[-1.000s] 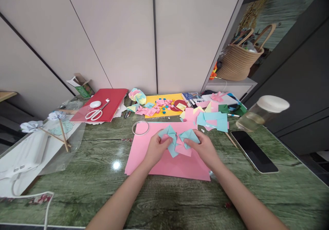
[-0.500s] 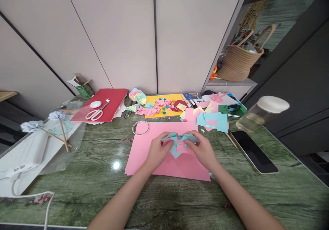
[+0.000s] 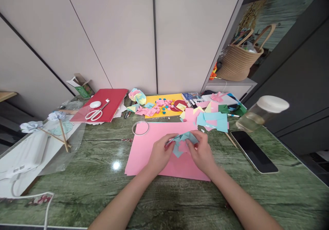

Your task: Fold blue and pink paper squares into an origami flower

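Above pink sheets point(image 3: 146, 147), both hands point(image 3: 177, 146) pinch folded blue-and-pink paper point(image 3: 183, 142).

Paper sheets point(image 3: 144, 151) lie on the table point(image 3: 164, 202), beneath the left hand point(image 3: 160, 154) and right hand point(image 3: 203, 154). Beyond the left hand, a ring point(image 3: 148, 128) overlaps their far-left corner; farther left, scissors point(image 3: 94, 115) rest on a folder point(image 3: 113, 101). Right of the right hand lies a phone point(image 3: 254, 152).

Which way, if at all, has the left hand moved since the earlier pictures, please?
Yes, slightly to the right: the left hand is now a little farther from the silver ring.
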`<control>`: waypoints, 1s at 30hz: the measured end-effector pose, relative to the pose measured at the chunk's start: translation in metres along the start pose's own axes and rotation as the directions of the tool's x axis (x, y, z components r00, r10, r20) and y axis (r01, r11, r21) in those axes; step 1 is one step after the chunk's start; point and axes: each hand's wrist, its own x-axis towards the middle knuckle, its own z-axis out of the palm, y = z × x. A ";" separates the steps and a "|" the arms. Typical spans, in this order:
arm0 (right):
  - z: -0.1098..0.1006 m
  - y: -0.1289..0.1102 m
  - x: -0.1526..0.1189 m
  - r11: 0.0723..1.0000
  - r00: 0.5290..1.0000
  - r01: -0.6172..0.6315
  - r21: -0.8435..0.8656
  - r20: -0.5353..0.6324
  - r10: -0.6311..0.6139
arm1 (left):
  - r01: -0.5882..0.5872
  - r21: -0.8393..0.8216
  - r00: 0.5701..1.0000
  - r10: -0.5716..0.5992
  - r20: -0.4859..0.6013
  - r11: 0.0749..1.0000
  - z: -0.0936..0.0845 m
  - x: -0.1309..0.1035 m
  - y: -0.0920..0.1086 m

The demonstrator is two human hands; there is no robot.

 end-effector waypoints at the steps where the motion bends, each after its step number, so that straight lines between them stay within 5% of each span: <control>1: 0.001 0.000 -0.001 1.000 1.000 -0.001 -0.002 -0.009 0.001 | 0.008 -0.011 1.000 -0.008 -0.011 1.000 0.001 0.000 0.000; 11: -0.005 -0.021 0.003 0.993 0.994 0.099 -0.063 0.042 -0.097 | 0.017 -0.085 0.999 -0.020 -0.038 0.996 0.007 -0.004 0.001; 23: -0.008 -0.024 0.002 1.000 0.996 0.025 0.015 0.083 -0.026 | 0.026 -0.079 0.999 -0.029 -0.032 0.997 0.004 -0.004 0.004; 30: -0.006 -0.023 0.003 0.998 0.995 0.038 -0.052 0.092 -0.033 | 0.057 -0.242 0.996 -0.070 -0.048 0.969 0.004 -0.004 0.008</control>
